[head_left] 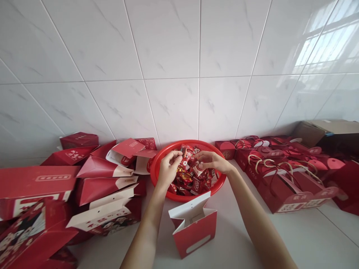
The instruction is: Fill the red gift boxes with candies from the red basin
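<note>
A round red plastic basket (155, 175) stands against the tiled wall, with red-wrapped candies (196, 185) heaped in it. Over its left part is my left hand (169, 166), thumb and fingers pinched on a red candy packet (186, 153). My right hand (211, 161) reaches over the basket's right side, its fingers curled and close together near a small pale-and-red packet (198, 170); whether it grips that packet is unclear. In front of the basket, between my forearms, a red box (195, 231) stands upright with its white-lined top flaps open.
Several open red boxes (109, 186) are crowded on the left. To the right stand rows of closed red boxes (280, 186) with rope handles. A brown cardboard box (333, 127) is at the far right, and the tiled wall (174, 108) rises behind.
</note>
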Available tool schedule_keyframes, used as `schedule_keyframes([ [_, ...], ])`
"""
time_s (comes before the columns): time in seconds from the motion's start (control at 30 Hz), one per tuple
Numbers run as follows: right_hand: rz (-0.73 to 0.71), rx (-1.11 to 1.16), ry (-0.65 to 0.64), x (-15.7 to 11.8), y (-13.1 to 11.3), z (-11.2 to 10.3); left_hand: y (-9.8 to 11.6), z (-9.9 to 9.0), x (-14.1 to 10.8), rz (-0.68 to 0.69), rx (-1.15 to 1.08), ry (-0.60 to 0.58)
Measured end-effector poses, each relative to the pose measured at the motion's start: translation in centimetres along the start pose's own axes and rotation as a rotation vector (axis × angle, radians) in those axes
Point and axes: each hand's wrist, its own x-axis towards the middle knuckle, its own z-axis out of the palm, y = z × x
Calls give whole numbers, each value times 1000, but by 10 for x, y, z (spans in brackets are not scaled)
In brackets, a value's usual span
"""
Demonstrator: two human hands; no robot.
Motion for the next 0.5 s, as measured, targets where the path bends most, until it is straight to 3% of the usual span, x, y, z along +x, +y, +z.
schedule_keyframes([
  [0.17,-11,-1,110,-4,-5,4,0,0,0,13,5,-14],
  [0.5,-81,41,203,2,-1,8,-1,0,0,34,-1,-27],
])
